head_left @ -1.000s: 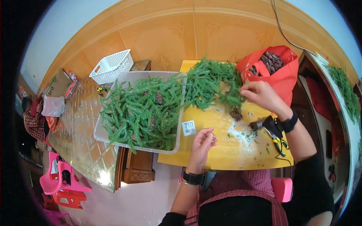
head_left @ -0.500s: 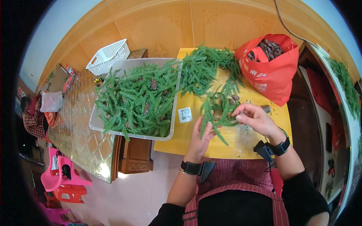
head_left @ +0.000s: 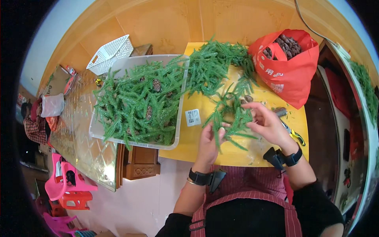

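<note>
An artificial pine sprig (head_left: pixel 237 125) with green needles is between my hands over the yellow tabletop (head_left: pixel 189 138). My left hand (head_left: pixel 209 143) is closed round its lower end. My right hand (head_left: pixel 270 123) pinches at the sprig's right side; needles and fingers hide exactly which part. Just beyond the right fingertips sits a brown pine cone (head_left: pixel 248 98), partly covered by green. More loose pine sprigs (head_left: pixel 215 65) lie heaped at the far side of the tabletop.
Left of my hands stands a clear tub (head_left: pixel 179 118) full of sprigs and cones, with a white basket (head_left: pixel 114 53) behind. A red bag (head_left: pixel 286 81) of cones stands far right. Yellow-handled pliers (head_left: pixel 297 136) lie near my right wrist. Another person (head_left: pixel 36 124) is far left.
My right hand has moved slightly up and closer against the sprig, which has turned a little in my left hand. The view has shifted, and the pliers now show by my right wrist.
</note>
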{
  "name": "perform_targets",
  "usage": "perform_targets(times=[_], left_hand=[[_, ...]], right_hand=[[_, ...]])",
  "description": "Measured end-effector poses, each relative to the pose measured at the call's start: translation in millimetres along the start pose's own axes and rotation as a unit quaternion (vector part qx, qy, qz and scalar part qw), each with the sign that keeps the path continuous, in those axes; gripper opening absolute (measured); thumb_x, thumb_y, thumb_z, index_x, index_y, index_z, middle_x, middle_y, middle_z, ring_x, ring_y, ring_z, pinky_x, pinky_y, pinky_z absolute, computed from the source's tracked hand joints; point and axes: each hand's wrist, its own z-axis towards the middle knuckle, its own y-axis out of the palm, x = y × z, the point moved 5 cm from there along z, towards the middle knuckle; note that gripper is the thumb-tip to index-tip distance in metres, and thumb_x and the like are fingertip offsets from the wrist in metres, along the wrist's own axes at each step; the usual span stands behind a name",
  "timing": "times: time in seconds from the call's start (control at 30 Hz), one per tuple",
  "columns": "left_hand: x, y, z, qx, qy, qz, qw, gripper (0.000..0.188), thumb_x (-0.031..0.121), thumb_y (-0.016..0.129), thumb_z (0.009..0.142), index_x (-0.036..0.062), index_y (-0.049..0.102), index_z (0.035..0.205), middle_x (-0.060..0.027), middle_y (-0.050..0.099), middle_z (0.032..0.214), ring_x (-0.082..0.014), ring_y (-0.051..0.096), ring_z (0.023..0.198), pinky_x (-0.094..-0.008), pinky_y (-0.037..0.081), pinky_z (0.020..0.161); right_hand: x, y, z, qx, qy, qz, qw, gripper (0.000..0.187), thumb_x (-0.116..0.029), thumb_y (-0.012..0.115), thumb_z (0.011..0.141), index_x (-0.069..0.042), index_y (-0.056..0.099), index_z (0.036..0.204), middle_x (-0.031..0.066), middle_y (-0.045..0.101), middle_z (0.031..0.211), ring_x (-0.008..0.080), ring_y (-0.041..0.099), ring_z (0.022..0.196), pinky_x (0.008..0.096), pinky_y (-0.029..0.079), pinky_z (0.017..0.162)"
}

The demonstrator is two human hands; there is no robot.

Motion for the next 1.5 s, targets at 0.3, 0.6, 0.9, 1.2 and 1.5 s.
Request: perform_targets(times=[0.3, 0.6, 0.9, 1.2, 1.5], left_hand=[[19, -6, -7, 0.091, 0.044, 0.103, 0.99, 0.021, 0.013, 0.054, 0.087, 0.0012, 0.061, 0.103, 0.0012, 0.06, 0.091, -0.0057, 0.051, 0.083, -0.0193, 0.041, 0.072], [0, 24, -20, -0.1, -0.158, 0.085, 0.979, 0.015, 0.01, 0.059, 0.083, 0.0012, 0.06, 0.095, 0.0029, 0.055, 0.085, -0.0034, 0.049, 0.079, -0.019, 0.04, 0.07], [-11, 26, -23, -0.089, -0.239, 0.067, 0.965, 0.044, 0.002, 0.059, 0.08, -0.0016, 0.043, 0.12, -0.0034, 0.056, 0.103, -0.0098, 0.053, 0.089, -0.0254, 0.047, 0.075], [-30, 35, -21, -0.106, -0.222, 0.097, 0.964, 0.039, 0.006, 0.059, 0.081, 0.0003, 0.046, 0.117, -0.0023, 0.058, 0.093, -0.008, 0.055, 0.074, -0.0237, 0.048, 0.066], [-19, 43, -28, -0.212, -0.251, 0.081, 0.941, 0.025, 0.007, 0.058, 0.083, 0.0012, 0.056, 0.107, 0.0007, 0.059, 0.087, -0.0044, 0.054, 0.071, -0.0201, 0.046, 0.061]], right_hand=[[-13, 1, -23, -0.12, -0.07, -0.028, 0.99, 0.033, -0.011, 0.063, 0.075, -0.002, 0.051, 0.105, 0.0033, 0.054, 0.092, 0.0118, 0.052, 0.082, 0.0246, 0.043, 0.071], [-8, 22, -2, -0.045, -0.159, -0.206, 0.964, 0.017, -0.012, 0.054, 0.083, 0.0, 0.058, 0.094, 0.0097, 0.056, 0.085, 0.021, 0.055, 0.077, 0.029, 0.044, 0.067], [-22, 14, -24, 0.085, -0.196, -0.301, 0.929, 0.007, -0.005, 0.054, 0.08, 0.0, 0.056, 0.085, 0.014, 0.055, 0.081, 0.0309, 0.056, 0.075, 0.034, 0.046, 0.065], [-18, -3, -30, 0.128, -0.161, -0.298, 0.932, 0.01, -0.007, 0.054, 0.082, -0.001, 0.06, 0.088, 0.0124, 0.058, 0.078, 0.0263, 0.058, 0.07, 0.0298, 0.045, 0.061], [22, -25, -30, 0.08, 0.111, 0.148, 0.979, 0.025, -0.025, 0.043, 0.093, -0.005, 0.059, 0.091, -0.0025, 0.056, 0.076, 0.0035, 0.051, 0.063, 0.016, 0.041, 0.053]])
